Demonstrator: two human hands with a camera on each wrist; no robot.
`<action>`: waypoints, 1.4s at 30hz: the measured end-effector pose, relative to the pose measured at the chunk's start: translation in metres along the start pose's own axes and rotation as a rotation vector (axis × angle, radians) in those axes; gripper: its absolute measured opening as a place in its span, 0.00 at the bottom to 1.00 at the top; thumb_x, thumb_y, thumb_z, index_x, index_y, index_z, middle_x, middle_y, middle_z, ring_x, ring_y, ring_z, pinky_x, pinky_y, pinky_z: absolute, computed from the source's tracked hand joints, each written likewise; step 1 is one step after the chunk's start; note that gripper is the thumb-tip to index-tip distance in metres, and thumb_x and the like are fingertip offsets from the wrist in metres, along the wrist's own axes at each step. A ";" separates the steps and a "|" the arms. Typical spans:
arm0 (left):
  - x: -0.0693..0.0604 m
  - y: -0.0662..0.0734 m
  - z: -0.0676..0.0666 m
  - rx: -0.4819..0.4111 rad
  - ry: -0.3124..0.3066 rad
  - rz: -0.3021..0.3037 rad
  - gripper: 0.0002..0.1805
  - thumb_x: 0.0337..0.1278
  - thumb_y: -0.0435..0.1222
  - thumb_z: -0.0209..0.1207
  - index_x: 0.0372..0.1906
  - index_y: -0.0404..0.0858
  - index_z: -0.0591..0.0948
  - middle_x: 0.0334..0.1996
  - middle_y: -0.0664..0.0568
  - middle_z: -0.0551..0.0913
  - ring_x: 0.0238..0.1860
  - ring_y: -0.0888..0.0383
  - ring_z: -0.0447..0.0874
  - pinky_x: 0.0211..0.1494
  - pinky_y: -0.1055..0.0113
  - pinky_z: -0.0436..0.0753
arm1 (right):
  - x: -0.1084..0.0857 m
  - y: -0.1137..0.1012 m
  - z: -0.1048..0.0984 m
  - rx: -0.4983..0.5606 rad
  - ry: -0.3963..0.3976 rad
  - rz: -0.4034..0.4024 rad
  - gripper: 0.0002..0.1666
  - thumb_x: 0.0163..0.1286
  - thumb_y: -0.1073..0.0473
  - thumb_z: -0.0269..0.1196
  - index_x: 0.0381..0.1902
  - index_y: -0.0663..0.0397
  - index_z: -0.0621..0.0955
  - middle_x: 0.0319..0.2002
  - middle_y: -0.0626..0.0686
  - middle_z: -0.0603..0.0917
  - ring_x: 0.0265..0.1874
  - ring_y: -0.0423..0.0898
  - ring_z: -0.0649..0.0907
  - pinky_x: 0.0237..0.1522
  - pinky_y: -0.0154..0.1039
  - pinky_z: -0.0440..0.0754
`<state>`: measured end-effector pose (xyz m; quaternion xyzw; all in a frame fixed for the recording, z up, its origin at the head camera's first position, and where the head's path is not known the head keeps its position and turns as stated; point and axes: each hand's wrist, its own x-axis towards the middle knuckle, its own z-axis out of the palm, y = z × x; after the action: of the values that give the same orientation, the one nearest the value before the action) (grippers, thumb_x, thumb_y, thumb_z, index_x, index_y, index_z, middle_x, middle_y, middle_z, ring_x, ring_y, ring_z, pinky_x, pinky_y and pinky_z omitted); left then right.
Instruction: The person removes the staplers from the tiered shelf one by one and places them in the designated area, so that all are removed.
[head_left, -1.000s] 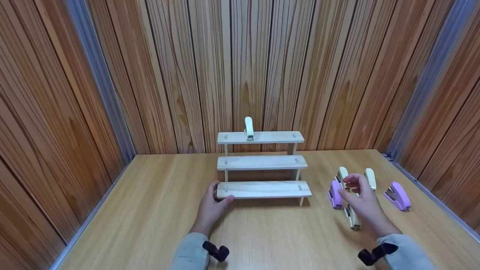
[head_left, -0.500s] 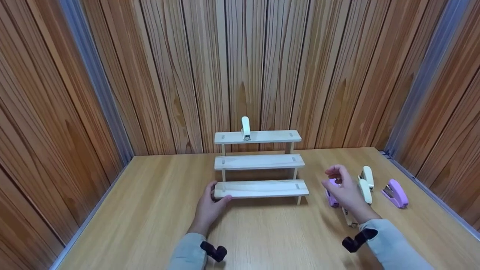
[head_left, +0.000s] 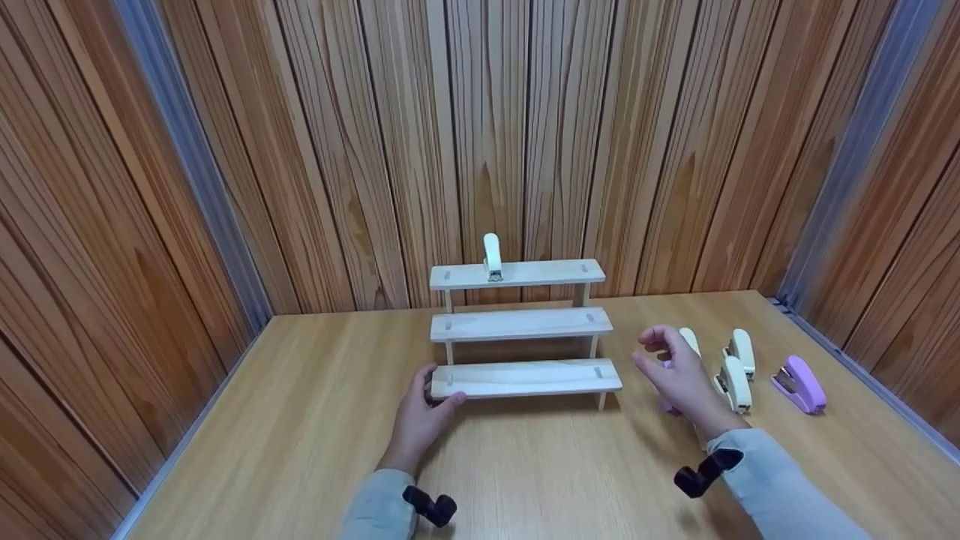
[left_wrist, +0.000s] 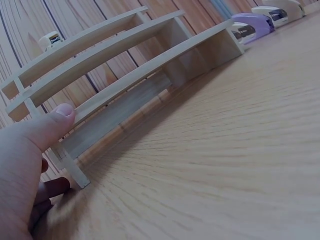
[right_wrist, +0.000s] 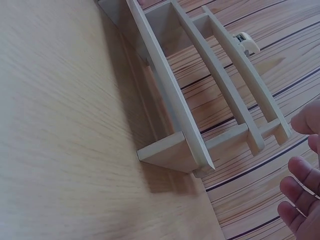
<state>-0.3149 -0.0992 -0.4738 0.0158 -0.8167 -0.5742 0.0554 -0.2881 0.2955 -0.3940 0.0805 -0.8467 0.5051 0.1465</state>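
A three-tier wooden display shelf [head_left: 525, 379] stands on the table. My left hand [head_left: 420, 424] grips the left end of its lowest tier, thumb [left_wrist: 62, 112] on the front edge and fingers around the side. On the top tier sits a white stapler [head_left: 492, 255], left of the middle. My right hand [head_left: 686, 386] hovers right of the shelf with loosely bent fingers and holds nothing; in the right wrist view its fingers [right_wrist: 300, 195] are apart from the shelf. Behind and below that hand, a purple stapler [head_left: 667, 407] and another white stapler [head_left: 688, 340] are partly hidden.
To the right of my right hand stand a near white stapler [head_left: 735, 384], a white one behind it [head_left: 742, 349] and a purple stapler [head_left: 802, 384]. Wood-panelled walls [head_left: 495, 135] enclose the table [head_left: 315, 450] at the back and sides.
My right hand has moved left, away from over the staplers and closer to the shelf, uncovering a white stapler. My left hand keeps its grip on the shelf.
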 end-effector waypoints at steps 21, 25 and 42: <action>-0.002 -0.001 -0.002 0.001 0.015 -0.009 0.48 0.54 0.52 0.72 0.76 0.45 0.62 0.75 0.43 0.65 0.75 0.42 0.62 0.74 0.42 0.63 | 0.034 -0.035 0.039 0.001 0.027 -0.059 0.20 0.72 0.61 0.63 0.57 0.60 0.70 0.56 0.62 0.76 0.59 0.57 0.74 0.64 0.54 0.68; -0.003 -0.001 -0.001 -0.002 0.008 -0.013 0.49 0.53 0.53 0.72 0.77 0.45 0.62 0.75 0.43 0.65 0.75 0.42 0.62 0.74 0.41 0.62 | 0.038 -0.039 0.047 0.020 0.032 -0.095 0.20 0.71 0.63 0.64 0.56 0.60 0.71 0.56 0.63 0.76 0.59 0.58 0.74 0.67 0.56 0.67; -0.001 0.001 0.001 0.000 0.009 0.010 0.48 0.54 0.50 0.73 0.76 0.43 0.62 0.73 0.40 0.67 0.74 0.40 0.63 0.74 0.41 0.63 | 0.054 -0.070 0.077 0.016 0.018 -0.118 0.22 0.71 0.58 0.65 0.58 0.54 0.71 0.59 0.58 0.74 0.64 0.55 0.72 0.69 0.56 0.67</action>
<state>-0.3139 -0.0974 -0.4733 0.0142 -0.8165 -0.5738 0.0618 -0.3320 0.1956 -0.3525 0.1269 -0.8350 0.5033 0.1829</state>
